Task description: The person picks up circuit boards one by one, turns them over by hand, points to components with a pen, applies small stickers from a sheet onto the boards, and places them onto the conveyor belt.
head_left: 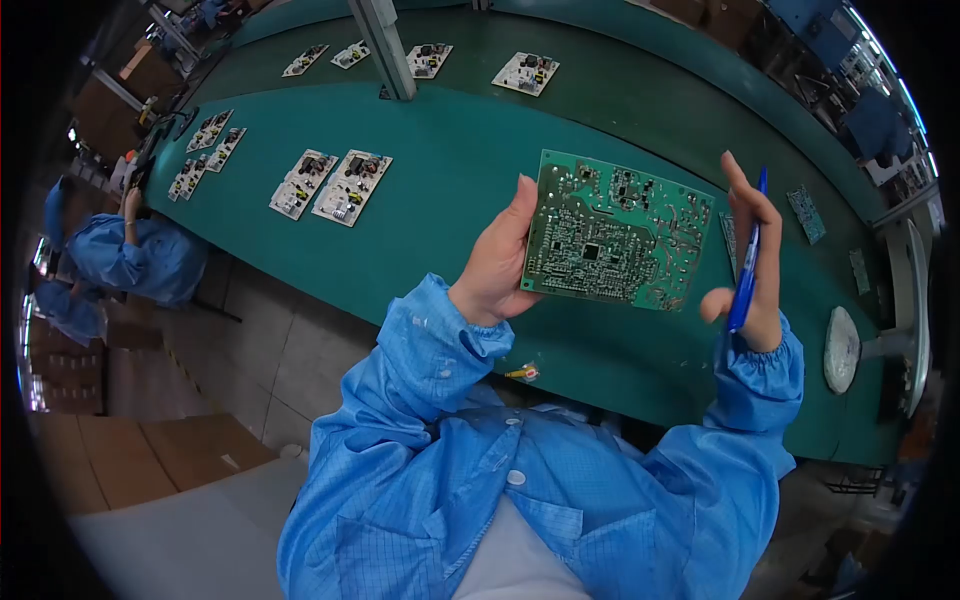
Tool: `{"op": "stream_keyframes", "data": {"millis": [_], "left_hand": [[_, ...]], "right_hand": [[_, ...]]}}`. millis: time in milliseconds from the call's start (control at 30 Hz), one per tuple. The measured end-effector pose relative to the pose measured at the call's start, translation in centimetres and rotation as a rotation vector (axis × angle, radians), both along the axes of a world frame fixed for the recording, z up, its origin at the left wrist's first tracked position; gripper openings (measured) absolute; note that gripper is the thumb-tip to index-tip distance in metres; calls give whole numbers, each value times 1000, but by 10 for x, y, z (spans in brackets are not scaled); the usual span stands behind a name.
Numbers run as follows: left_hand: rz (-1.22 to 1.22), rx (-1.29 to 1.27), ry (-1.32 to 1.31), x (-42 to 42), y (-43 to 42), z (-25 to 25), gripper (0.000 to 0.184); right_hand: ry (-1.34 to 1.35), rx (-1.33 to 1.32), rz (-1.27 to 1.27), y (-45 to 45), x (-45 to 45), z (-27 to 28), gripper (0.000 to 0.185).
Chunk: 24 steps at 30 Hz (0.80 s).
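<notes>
My left hand (497,262) grips a green circuit board (618,232) by its left edge, thumb along the near side. The board is tilted up so its soldered face, with a square black chip near the middle, shows to me. To the right of the board, my right hand (757,265) is raised with a blue pen (747,262) held across it. Its index finger points upward, and it looks apart from the board. Part of the grip on the pen is hard to make out.
Two white boards with components (352,188) lie on the green table (420,250), with several more further left. Others, including one board (526,74), sit on the strip behind. A metal post (384,50) rises there. A wrapped bundle (840,350) is at right. A co-worker (135,255) sits at left.
</notes>
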<state>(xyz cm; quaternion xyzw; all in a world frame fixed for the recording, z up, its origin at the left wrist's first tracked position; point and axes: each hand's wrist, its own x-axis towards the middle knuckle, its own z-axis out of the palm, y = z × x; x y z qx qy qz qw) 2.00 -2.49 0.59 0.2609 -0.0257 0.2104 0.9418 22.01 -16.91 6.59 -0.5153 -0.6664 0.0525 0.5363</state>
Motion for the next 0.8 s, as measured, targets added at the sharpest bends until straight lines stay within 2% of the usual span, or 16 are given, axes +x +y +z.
{"op": "stream_keyframes", "data": {"millis": [33,100,133,200,233,300,433,800], "left_hand": [[2,21,-20,-1,-2,1,60],[19,43,1,-2,-9,7,60],[36,67,18,-2,-12,10,61],[38,55,21,-4,-16,15,61],[40,44,25,-4,-18,17,62],[30,42,20,-4,-19,17,62],[-16,42,-59,-4,-20,20,63],[-43,7,-108,-6,-19,26,58]], "right_hand": [[3,0,1,-2,0,-2,96],[371,-192,-53,-9,2,-5,73],[372,-191,-54,-13,2,-5,73],[536,-339,44,-20,1,-7,53],[538,-341,43,-20,-1,-7,53],[676,-267,84,-19,-8,-9,41],[703,-271,116,-23,-3,-8,35],[702,-181,52,-24,-21,6,38]]}}
